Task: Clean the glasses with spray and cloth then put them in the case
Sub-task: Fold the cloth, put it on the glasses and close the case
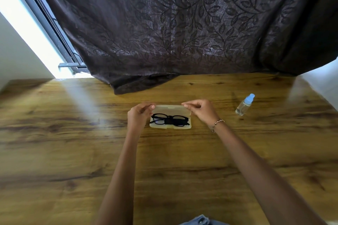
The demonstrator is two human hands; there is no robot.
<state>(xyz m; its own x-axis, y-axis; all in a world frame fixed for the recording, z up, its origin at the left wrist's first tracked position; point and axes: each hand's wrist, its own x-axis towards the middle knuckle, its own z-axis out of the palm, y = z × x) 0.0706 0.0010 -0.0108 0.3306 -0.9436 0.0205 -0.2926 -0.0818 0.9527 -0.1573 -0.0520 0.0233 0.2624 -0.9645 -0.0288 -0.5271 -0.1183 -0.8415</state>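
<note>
Head view is showing black glasses (170, 120) lying folded in the translucent case (170, 126) at table (73, 133) centre; both hands' fingers (149, 106) are pinching its raised lid, spray bottle (244, 105) at two o'clock.

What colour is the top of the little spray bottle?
Light blue. The spray bottle has a clear body and a light blue top, seen in the head view.

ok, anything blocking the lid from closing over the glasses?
Nothing visible. The glasses lie folded inside the case with a dark cloth, nothing seen poking over the rim. The left hand and right hand pinch the lid at its two ends, clear of the tray. The spray bottle stands well aside.
</note>
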